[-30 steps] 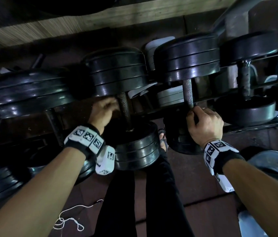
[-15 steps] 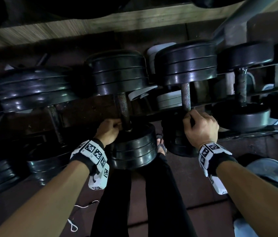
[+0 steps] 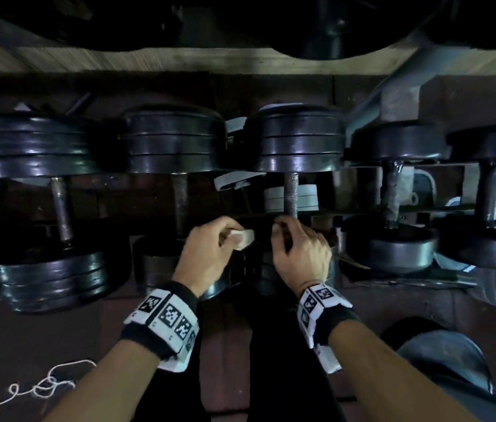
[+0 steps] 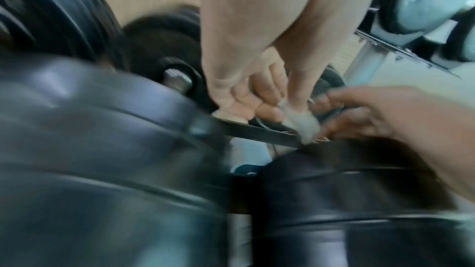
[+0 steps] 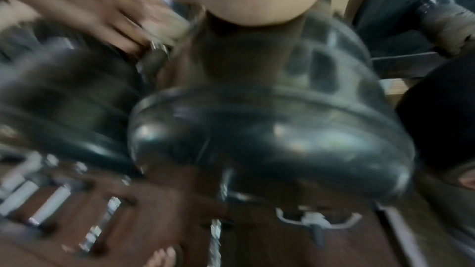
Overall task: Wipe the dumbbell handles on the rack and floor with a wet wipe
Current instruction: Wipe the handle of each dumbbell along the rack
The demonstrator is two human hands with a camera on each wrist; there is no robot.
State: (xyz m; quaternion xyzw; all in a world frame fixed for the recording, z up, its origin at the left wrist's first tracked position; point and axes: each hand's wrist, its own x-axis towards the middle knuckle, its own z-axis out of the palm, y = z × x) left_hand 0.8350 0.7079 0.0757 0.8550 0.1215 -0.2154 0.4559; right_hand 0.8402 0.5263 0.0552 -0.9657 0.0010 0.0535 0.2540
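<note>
Left hand [image 3: 210, 248] pinches wet wipe [image 3: 242, 238]; right hand [image 3: 300, 251] curled, grip unclear; no legible writing.

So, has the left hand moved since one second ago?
Yes. The left hand has left the handle it gripped before and gone rightward, holding the wet wipe near the right hand.

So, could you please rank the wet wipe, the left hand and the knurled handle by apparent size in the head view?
1. Left hand
2. Knurled handle, visible part only; the right hand hides its lower end
3. Wet wipe, partly hidden by fingers
</note>
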